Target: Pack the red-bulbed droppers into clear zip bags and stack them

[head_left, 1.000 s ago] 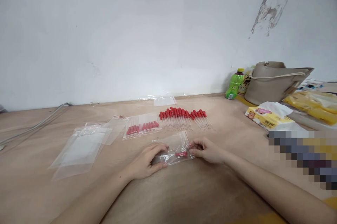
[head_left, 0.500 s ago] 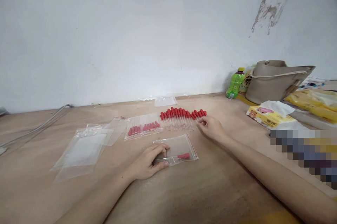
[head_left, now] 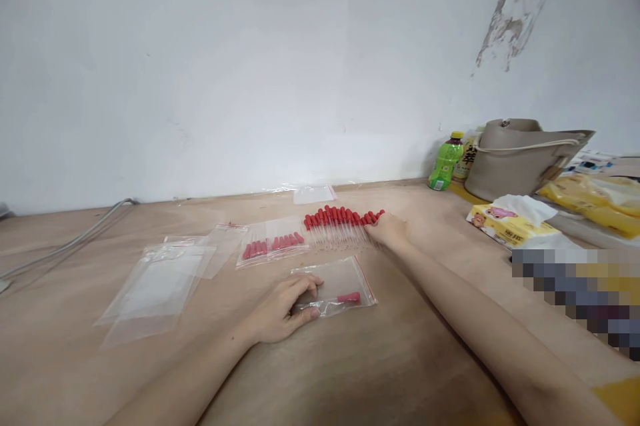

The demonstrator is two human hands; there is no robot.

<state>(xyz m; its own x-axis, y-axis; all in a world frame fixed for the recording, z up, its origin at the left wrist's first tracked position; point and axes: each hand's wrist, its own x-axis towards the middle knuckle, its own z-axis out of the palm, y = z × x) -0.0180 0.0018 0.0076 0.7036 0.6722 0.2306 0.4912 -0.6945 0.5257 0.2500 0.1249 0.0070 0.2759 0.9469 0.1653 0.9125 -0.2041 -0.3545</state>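
Droppers (head_left: 343, 231) lie bulbs (head_left: 335, 214) away, beside the nearer right hand (head_left: 391, 230), grip unclear; left hand (head_left: 280, 307) rests spread on bag (head_left: 337, 279).

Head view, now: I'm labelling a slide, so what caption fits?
Left hand on a clear bag with one red-capped dropper; right hand at the loose droppers.

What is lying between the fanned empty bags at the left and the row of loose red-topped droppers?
Two clear bags with red tops showing inside lie between the empty bags and the loose droppers, as the head view shows.
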